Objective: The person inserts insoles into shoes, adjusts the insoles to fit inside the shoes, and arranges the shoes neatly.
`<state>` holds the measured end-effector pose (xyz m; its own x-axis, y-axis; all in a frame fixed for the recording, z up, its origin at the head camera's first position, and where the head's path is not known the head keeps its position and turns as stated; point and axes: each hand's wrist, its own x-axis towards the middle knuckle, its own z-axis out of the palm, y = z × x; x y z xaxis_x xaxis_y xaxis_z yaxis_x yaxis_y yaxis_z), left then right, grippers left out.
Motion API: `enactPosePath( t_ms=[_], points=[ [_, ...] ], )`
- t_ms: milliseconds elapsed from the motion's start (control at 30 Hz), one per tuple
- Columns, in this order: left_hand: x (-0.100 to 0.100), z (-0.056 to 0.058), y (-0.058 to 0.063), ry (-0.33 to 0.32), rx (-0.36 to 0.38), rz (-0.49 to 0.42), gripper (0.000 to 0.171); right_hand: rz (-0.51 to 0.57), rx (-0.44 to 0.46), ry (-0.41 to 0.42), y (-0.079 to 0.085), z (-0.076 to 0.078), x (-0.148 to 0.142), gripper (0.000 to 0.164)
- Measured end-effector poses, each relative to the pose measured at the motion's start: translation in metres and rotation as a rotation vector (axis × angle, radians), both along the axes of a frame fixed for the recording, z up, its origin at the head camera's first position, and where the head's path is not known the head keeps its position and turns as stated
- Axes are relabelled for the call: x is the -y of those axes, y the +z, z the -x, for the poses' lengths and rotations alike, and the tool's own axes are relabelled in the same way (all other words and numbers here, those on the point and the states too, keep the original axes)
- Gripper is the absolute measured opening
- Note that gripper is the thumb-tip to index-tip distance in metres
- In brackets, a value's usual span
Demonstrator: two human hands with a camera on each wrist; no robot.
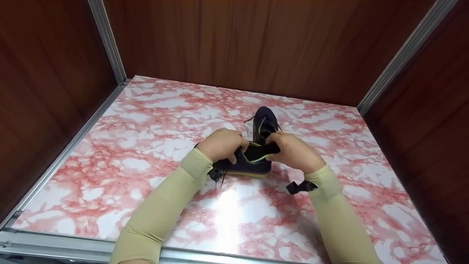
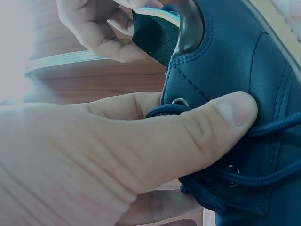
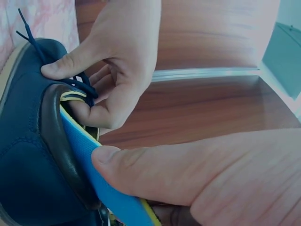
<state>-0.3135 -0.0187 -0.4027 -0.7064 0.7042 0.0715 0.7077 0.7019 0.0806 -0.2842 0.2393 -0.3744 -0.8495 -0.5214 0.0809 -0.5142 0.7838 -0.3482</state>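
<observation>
A dark blue lace-up shoe (image 1: 253, 168) lies sideways on the marbled surface, toe to the left. My left hand (image 1: 221, 145) grips its front part, the thumb pressing the side beside the laces (image 2: 277, 125). In the right wrist view, some left fingers reach into the shoe's opening. My right hand (image 1: 295, 152) pinches the heel end of an insole (image 3: 87, 150), blue on one face with a yellow edge and black on the other. The insole stands partly out of the shoe's opening; its front part is hidden inside. A matching shoe (image 1: 264, 117) rests just behind, toe pointing away.
The red-and-white marbled tabletop (image 1: 154, 128) is enclosed by brown wood-grain panels (image 1: 234, 44) at the back and both sides. Metal rails (image 1: 106, 40) run along the corners and the front edge.
</observation>
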Motion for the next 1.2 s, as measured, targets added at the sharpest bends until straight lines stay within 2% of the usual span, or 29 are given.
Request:
enactPosePath(
  t_ms=[233,533,700,1000,1200],
  points=[
    [0.001,0.0,-0.001,0.002,0.004,-0.004,0.042,-0.017,0.011,-0.01,-0.001,0.0,0.001,0.041],
    [0.002,-0.001,-0.001,-0.001,0.007,-0.01,0.041,-0.059,0.081,-0.038,0.0,0.002,-0.003,0.046],
    [0.002,-0.001,0.001,-0.012,0.011,-0.016,0.041,-0.06,0.116,-0.059,0.003,0.003,-0.007,0.041],
    [0.002,0.0,0.001,-0.014,0.01,-0.01,0.041,-0.072,0.094,-0.073,0.007,0.0,-0.009,0.041],
    [0.001,0.0,0.0,-0.012,0.011,-0.002,0.042,-0.04,0.059,-0.064,0.007,-0.002,-0.007,0.04]
  ],
)
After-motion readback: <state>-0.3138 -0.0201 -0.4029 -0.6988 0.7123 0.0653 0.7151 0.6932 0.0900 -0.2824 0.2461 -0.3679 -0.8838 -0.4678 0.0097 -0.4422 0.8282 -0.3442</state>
